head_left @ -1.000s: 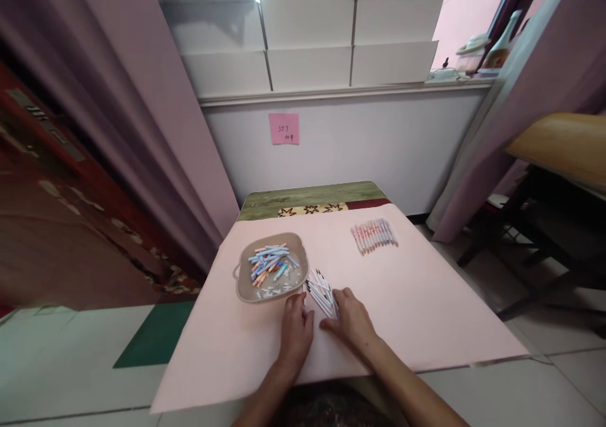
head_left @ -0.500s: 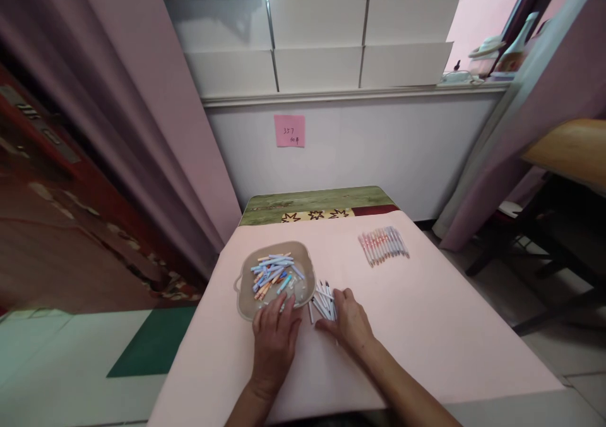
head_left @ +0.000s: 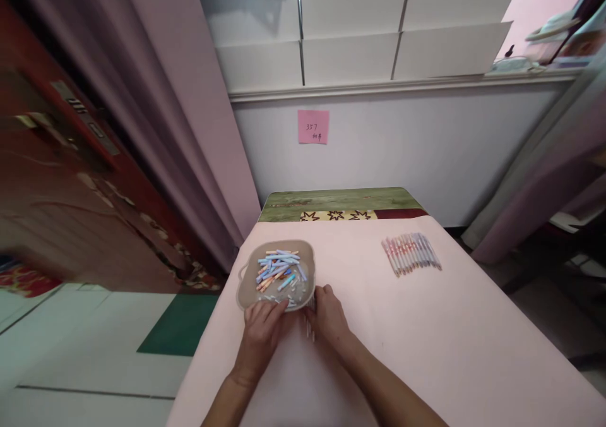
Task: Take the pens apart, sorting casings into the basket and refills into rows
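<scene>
"Where are the slim white rods (head_left: 310, 330)?"

"On the surface (head_left: 440, 351), just outside the near right corner of the taupe tray (head_left: 245, 286). Their lower ends poke out below my right hand (head_left: 330, 316), side by side and a little blurred."

"Are you gripping them?"

"My right fingers (head_left: 320, 292) are bent around them, thumb on the near side. I can't tell whether they clench the rods or merely cup them, because my own hand hides much of the bundle."

"And the other hand?"

"My left hand (head_left: 262, 329) is at the tray's near rim, its fingers curled and the thumb on the edge. The tips are partly hidden, so I can't tell whether they pinch it."

"What's inside the tray?"

"A loose heap of blue and orange pen-like barrels (head_left: 279, 266), one turquoise barrel (head_left: 286, 282) nearer me, and small pale pieces (head_left: 294, 290) scattered along the near side."

"Farther out?"

"Well to the right of the tray I have a neat row of pens (head_left: 411, 254), lying side by side. A pink cover drapes the surface, leaving a green strip (head_left: 341, 198) at the far end. Beyond, a pink note (head_left: 313, 127) marked 357 sticks to the pale wall (head_left: 402, 143); a mauve curtain (head_left: 184, 98) hangs on my left."
</scene>
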Available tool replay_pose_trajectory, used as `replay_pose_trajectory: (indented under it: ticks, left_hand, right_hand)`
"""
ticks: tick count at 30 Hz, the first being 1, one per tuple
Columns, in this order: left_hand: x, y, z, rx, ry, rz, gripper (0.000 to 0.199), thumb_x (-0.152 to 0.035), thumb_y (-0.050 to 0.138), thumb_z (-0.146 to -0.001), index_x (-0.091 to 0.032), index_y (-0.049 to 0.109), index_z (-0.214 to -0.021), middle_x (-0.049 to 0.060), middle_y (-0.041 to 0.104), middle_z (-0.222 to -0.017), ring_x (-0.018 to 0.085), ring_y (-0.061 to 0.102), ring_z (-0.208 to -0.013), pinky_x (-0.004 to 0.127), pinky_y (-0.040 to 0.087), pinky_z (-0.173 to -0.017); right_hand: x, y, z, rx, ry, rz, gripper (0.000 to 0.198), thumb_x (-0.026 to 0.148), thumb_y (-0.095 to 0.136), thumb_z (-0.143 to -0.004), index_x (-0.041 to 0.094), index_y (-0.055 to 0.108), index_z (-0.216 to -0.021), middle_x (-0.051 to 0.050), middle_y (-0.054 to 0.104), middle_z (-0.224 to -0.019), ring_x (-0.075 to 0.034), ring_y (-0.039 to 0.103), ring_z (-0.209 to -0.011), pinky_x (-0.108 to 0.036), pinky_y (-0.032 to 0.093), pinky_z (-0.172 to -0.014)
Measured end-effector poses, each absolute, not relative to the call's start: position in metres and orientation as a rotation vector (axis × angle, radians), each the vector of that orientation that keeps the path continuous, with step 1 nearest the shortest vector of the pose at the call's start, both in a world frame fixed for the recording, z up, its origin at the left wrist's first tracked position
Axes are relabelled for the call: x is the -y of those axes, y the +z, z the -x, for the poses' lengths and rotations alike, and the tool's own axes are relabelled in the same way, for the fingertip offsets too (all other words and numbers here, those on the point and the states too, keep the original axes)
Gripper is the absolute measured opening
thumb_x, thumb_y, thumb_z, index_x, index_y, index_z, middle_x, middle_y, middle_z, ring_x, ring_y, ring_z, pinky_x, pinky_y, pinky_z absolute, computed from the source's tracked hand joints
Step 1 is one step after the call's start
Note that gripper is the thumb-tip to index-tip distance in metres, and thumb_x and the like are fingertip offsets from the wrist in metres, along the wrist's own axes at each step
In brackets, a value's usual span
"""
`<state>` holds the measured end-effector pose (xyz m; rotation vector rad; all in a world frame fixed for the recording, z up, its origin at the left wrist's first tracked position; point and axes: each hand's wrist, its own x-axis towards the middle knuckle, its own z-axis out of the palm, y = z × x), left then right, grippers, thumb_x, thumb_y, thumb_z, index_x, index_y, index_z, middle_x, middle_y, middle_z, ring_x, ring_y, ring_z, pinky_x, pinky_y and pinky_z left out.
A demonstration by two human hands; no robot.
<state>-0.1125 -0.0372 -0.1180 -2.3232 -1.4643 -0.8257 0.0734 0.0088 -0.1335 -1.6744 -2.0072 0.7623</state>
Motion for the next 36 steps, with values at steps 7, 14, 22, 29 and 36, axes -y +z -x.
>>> replay_pose_trajectory:
  ticks: [7,14,22,29,36]
  left_hand:
    - [0.039,-0.107,0.116,1.466,-0.8,2.296,0.038,-0.014,0.047,-0.088,-0.021,0.057,-0.123,0.008,0.069,-0.097,0.022,0.062,-0.091,0.036,0.042,-0.085]
    - [0.05,-0.118,0.075,1.274,-1.053,2.246,0.059,-0.016,0.057,-0.081,-0.026,0.044,-0.137,0.013,0.066,-0.111,0.027,0.061,-0.099,0.042,0.043,-0.087]
    - [0.009,-0.121,-0.065,1.848,-1.505,2.86,0.035,-0.024,0.058,-0.08,-0.025,0.062,-0.114,0.01,0.063,-0.116,0.025,0.06,-0.104,0.039,0.049,-0.088]
    - [-0.115,-0.114,-0.144,2.848,-1.973,2.401,0.035,-0.032,0.067,-0.069,-0.012,0.061,-0.098,0.012,0.066,-0.096,0.022,0.063,-0.087,0.033,0.048,-0.078]
    - [-0.156,-0.12,-0.183,3.058,-1.939,2.178,0.04,-0.02,0.068,-0.062,-0.013,0.055,-0.099,0.015,0.064,-0.098,0.025,0.064,-0.079,0.03,0.048,-0.059]
  right_hand:
    - [-0.007,-0.13,-0.075,1.942,0.855,1.538,0.039,0.033,0.066,-0.076,0.016,0.057,-0.109,-0.011,0.06,-0.101,-0.024,0.061,-0.09,-0.031,0.046,-0.078]
    - [-0.031,-0.131,-0.199,1.658,0.583,1.617,0.046,0.041,0.054,-0.085,0.019,0.05,-0.125,-0.008,0.062,-0.108,-0.018,0.061,-0.086,-0.029,0.048,-0.08]
    - [-0.119,-0.124,-0.363,1.353,0.238,2.261,0.062,0.05,0.051,-0.084,0.008,0.048,-0.129,-0.022,0.055,-0.122,-0.032,0.053,-0.113,-0.041,0.041,-0.091]
    - [-0.16,-0.134,-0.377,1.33,0.306,2.358,0.06,0.061,0.044,-0.083,0.011,0.061,-0.112,-0.022,0.059,-0.112,-0.032,0.059,-0.102,-0.04,0.044,-0.078]
    - [-0.171,-0.126,-0.347,1.699,0.361,2.167,0.047,0.056,0.061,-0.075,0.02,0.063,-0.105,-0.01,0.063,-0.104,-0.023,0.059,-0.095,-0.03,0.041,-0.077]
